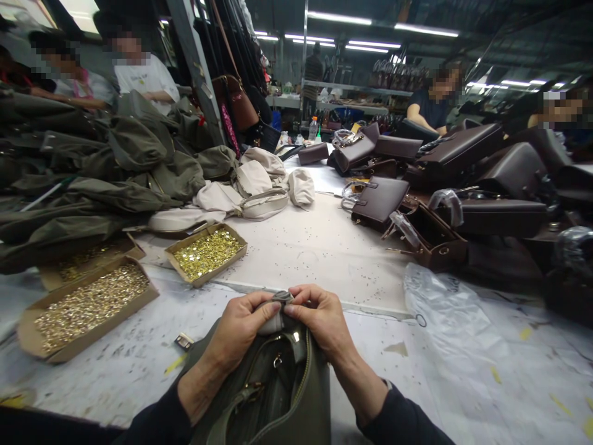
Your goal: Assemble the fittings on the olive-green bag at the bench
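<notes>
1. Workshop bench (324,247), white top, scuffed; strip lights overhead, other people working at the far side.
2. I see the left hand (241,327) and right hand (324,321) meeting at near centre, both pinching a small grey tab (282,297) at the bag's top edge. Fingers clenched on it from both sides, probably to keep it taut.
3. Olive bag (273,395) sits at the near edge between the forearms, zip open, mouth up; looks propped there so the tab stays close to the eyes.
4. Two trays of gold studs (207,252) (88,306) near left, within reach of the left hand.
5. Small metal clip (184,340) lies loose just left of the bag.
6. Far left: heap of olive bags (92,167), then cream ones (250,185).
7. Right: brown bags (463,185), some plastic-wrapped, plus a clear plastic sheet (445,303).
</notes>
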Demonstrator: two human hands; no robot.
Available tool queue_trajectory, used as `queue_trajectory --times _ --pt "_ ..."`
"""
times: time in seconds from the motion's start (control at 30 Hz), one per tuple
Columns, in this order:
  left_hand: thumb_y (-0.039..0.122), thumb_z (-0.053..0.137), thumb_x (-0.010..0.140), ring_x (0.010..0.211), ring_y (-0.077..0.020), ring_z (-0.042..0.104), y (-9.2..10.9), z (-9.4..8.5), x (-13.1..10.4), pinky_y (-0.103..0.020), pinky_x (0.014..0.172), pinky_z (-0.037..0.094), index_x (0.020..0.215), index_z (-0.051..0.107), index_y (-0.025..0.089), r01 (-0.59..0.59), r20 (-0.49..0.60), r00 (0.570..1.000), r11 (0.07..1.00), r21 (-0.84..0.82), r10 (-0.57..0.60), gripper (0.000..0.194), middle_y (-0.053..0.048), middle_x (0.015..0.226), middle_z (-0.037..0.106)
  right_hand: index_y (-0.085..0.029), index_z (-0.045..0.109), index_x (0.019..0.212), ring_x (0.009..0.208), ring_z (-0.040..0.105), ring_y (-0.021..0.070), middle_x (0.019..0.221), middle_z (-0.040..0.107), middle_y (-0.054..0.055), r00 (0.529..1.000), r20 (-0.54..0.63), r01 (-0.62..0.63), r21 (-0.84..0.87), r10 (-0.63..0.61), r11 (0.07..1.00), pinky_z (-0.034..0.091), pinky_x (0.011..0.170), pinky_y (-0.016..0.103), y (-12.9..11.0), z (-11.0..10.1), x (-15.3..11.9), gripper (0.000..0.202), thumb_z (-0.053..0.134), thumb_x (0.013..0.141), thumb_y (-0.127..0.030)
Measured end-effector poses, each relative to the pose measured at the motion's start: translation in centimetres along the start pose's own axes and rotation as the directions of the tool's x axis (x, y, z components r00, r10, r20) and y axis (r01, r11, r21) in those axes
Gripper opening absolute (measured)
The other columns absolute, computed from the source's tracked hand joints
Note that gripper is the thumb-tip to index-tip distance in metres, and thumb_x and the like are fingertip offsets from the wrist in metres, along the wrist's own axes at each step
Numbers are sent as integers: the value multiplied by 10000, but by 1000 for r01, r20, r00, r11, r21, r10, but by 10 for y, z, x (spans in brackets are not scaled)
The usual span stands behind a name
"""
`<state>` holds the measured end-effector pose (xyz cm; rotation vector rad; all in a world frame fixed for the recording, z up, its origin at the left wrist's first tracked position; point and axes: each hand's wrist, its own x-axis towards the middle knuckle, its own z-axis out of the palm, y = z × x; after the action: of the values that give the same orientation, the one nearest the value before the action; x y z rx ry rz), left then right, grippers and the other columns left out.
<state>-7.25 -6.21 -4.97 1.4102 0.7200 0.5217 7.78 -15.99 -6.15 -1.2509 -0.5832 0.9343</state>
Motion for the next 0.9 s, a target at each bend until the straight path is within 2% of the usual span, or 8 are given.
queue_trajectory --times 0.1,0.2,0.33,0.4,0.5,0.67,0.77,0.9 --pt "393 754 843 937 -240 678 0 -1 0 -284 842 513 1006 785 153 -17 -1 1000 999 38 17 291 -86 999 762 -174 681 667 930 685 248 971 741 83 1000 14 2 15 -2 1000 528 895 396 1 3 -1 207 857 620 -273" --pt "392 735 850 960 -255 682 1 -2 0 -301 865 512 1011 777 150 -32 -7 999 997 68 32 293 -90 1020 760 -188 650 686 887 675 231 916 732 57 994 8 112 -119 -112 987 525 853 381 -1 7 -3 177 804 709 -271" --pt "403 719 857 967 -240 677 5 0 -1 -289 882 504 1025 752 165 -69 -22 997 985 160 74 293 -67 1031 753 -209 566 705 884 602 210 849 656 21 921 61 369 -451 -385 813 466 820 351 -6 10 -5 147 639 791 -117" --pt "396 746 831 968 -231 671 8 2 -1 -279 882 503 1031 732 176 -70 -25 997 974 217 78 298 -49 1026 748 -213 545 711 943 580 221 843 634 19 903 78 402 -501 -422 767 446 872 364 -8 10 -4 159 605 783 -85" --pt "384 761 812 943 -222 669 11 4 -2 -272 856 507 1034 710 179 -52 -41 997 967 250 64 306 -39 1010 743 -211 567 724 919 596 211 842 637 10 937 68 338 -417 -342 844 453 870 348 -8 9 -1 122 631 772 -119" --pt "393 742 832 922 -216 668 15 3 -4 -263 821 513 1041 706 161 -29 -6 1000 984 175 31 314 -53 997 738 -198 640 751 860 615 197 849 679 12 978 75 206 -274 -193 939 456 819 324 -9 5 3 53 684 768 -222" --pt "376 755 810 895 -205 662 16 3 -2 -257 808 512 1026 710 151 10 -24 1000 983 185 -6 315 -58 976 738 -196 649 780 884 620 207 893 694 25 988 102 133 -180 -117 975 465 821 326 -9 1 6 117 707 764 -297" --pt "352 757 791 815 -178 650 16 4 2 -238 751 504 1008 718 144 75 -37 997 980 184 -70 303 -57 931 737 -212 678 984 881 593 197 973 665 26 993 66 104 -187 -93 977 471 779 304 -8 -6 12 320 761 733 -392"
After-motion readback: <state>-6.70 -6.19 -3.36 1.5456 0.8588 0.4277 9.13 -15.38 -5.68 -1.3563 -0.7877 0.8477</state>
